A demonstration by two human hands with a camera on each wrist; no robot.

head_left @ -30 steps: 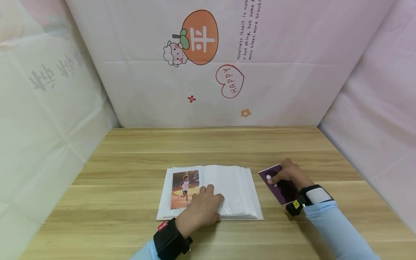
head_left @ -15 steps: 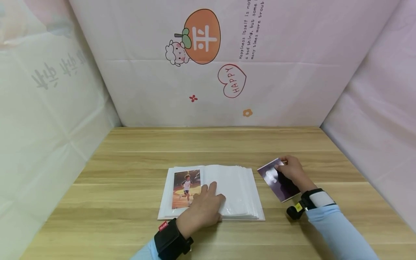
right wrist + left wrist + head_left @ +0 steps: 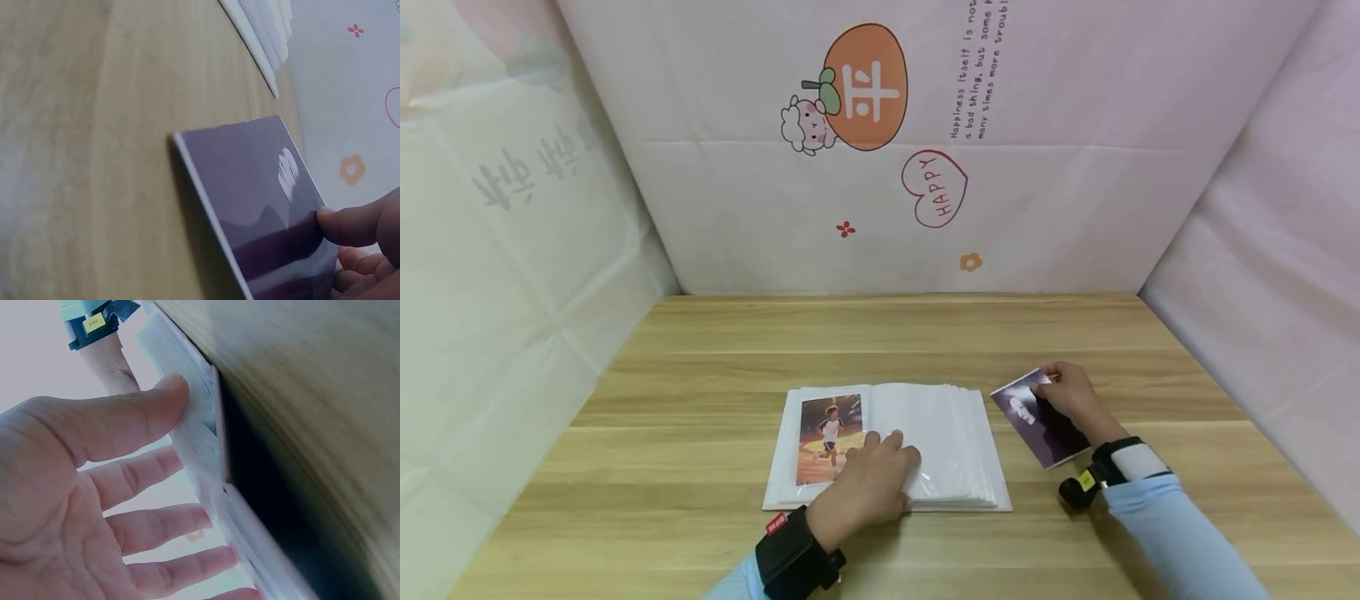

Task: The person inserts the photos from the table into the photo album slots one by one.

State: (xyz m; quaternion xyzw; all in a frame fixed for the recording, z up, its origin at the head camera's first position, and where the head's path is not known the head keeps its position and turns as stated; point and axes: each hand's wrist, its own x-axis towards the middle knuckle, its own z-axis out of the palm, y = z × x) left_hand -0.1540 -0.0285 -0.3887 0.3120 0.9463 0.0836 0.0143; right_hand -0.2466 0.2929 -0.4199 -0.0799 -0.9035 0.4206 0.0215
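Observation:
An open photo album (image 3: 925, 442) lies on the table in the head view, with a photo of a running figure (image 3: 830, 438) on its left page. My left hand (image 3: 870, 475) rests over the middle of the album, its fingers extended across the pages. In the left wrist view its thumb (image 3: 169, 397) presses the edges of the stacked white pages (image 3: 194, 400). Right of the album, my right hand (image 3: 1071, 398) pinches a dark purple photo (image 3: 1037, 429) by its far right edge. The right wrist view shows the thumb (image 3: 350, 226) on top of this glossy purple photo (image 3: 250, 181), which tilts above the table.
A wooden table (image 3: 700, 350) extends around the album. Behind it rises a white printed cloth (image 3: 737, 225), with more cloth at both sides. Black straps with small cameras (image 3: 1078, 493) sit on both wrists.
My right hand has shifted its hold to the purple photo's far edge, uncovering more of its surface, and the photo has tilted. The left hand stays on the album.

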